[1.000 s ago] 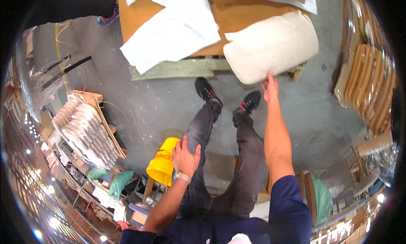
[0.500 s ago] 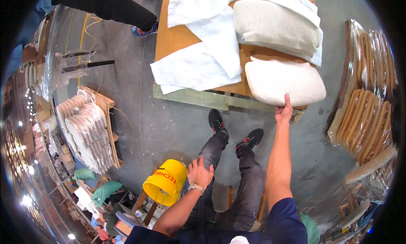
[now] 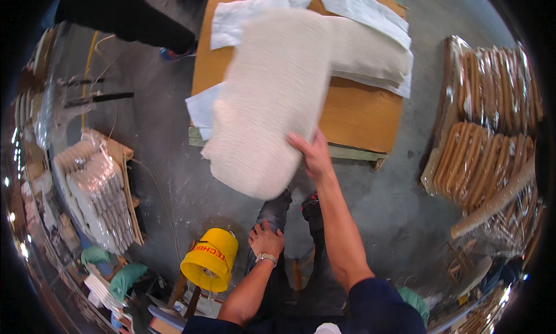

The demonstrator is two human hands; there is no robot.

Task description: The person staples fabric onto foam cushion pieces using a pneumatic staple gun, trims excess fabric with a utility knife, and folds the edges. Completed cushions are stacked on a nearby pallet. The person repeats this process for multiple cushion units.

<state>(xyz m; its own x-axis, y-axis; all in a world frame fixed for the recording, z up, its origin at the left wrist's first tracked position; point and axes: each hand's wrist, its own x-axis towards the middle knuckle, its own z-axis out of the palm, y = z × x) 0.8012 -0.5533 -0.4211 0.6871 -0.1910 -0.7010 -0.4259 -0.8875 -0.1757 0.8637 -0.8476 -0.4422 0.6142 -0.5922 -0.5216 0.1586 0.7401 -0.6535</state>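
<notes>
A beige fabric-covered cushion (image 3: 272,102) is in the air in front of me, slightly blurred and standing on a slant. My right hand (image 3: 314,154) grips its lower right edge, thumb on the near face, the other fingers hidden behind. Beyond it, another beige cushion (image 3: 370,53) lies at the right of the cardboard-topped pallet (image 3: 365,117), partly covered by the raised one. White batting sheets (image 3: 365,15) are spread under and around it. My left hand (image 3: 266,241) rests on my left leg near the knee, fingers spread, holding nothing.
A yellow bucket (image 3: 211,256) stands tilted beside my left leg. Plastic-wrapped pale cushions (image 3: 101,198) stand on a pallet at left. Wrapped brown pieces (image 3: 489,160) are stacked at right. Another person's dark-trousered legs (image 3: 145,21) are at the far left.
My right hand has lifted the cushion off the pallet's near right corner, swung it left and turned it upright. The left hand stays on my leg. The view has shifted slightly.
</notes>
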